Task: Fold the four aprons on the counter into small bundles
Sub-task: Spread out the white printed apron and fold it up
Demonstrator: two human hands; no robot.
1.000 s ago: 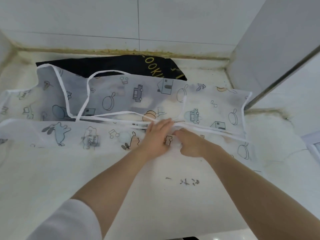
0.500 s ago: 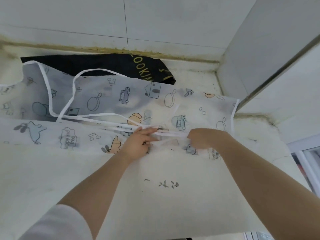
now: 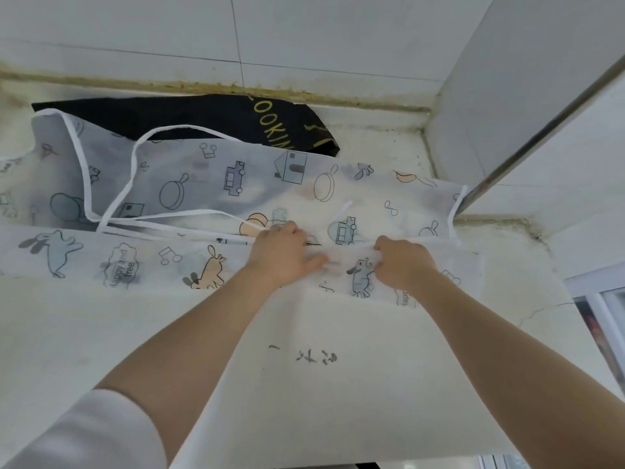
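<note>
A translucent white apron with animal prints lies across the counter nearest me. My left hand rests on its upper edge with fingers curled into the fabric. My right hand grips the same edge further right. Behind it lies a second translucent apron with pans and cars, its white ties looped on top. A black apron with yellow lettering lies at the back against the wall. A plain white cloth with small dark marks covers the counter's near part.
The tiled back wall and a grimy seam run behind the aprons. A white side wall with a metal strip closes the right. The bare counter shows at the right, cracked near its edge.
My hands have drawn apart along the animal apron's edge. The right hand slid rightward, and my left hand's fingers went from lying flat to curling into the fabric.
</note>
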